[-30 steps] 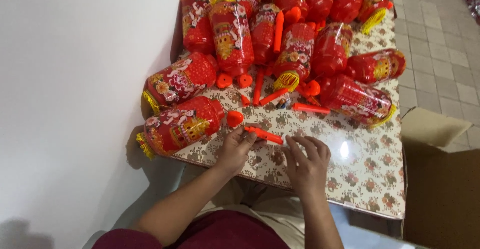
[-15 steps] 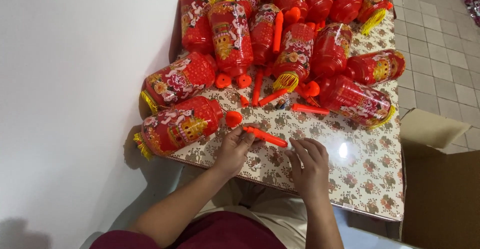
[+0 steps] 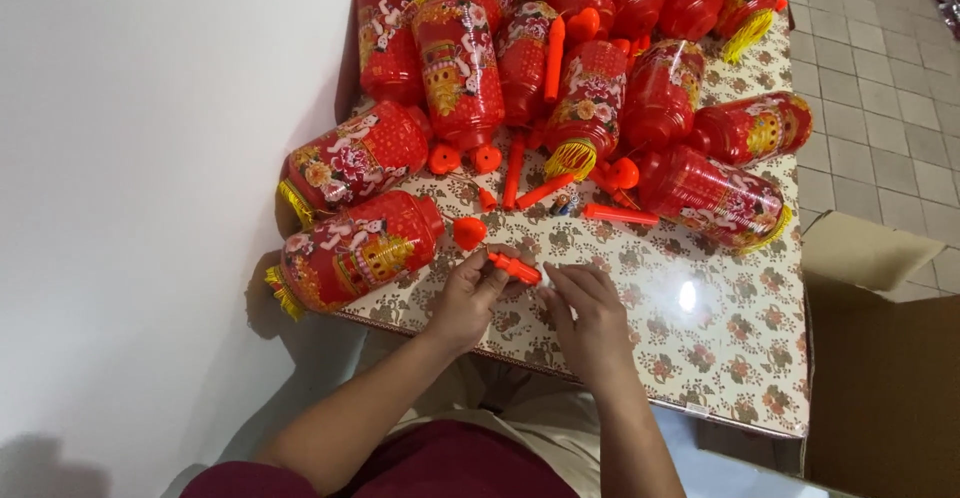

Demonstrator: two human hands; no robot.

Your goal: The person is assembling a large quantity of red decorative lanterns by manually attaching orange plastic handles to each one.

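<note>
My left hand (image 3: 468, 296) grips a short orange plastic stick (image 3: 516, 267) at its near end, just above the flower-patterned table (image 3: 720, 358). My right hand (image 3: 590, 316) meets the stick's other end with its fingertips; whether it pinches something small there I cannot tell. A red paper lantern with a yellow tassel (image 3: 350, 250) lies just left of my left hand, with an orange cap (image 3: 469, 231) beside it.
Several more red lanterns (image 3: 712, 198) and loose orange sticks (image 3: 620, 215) cover the far half of the table. A white wall runs along the left. An open cardboard box (image 3: 885, 358) stands at the right, on a tiled floor.
Both hands have drawn closer together around the orange stick, which now sits shorter between the fingers. The lanterns have not moved.
</note>
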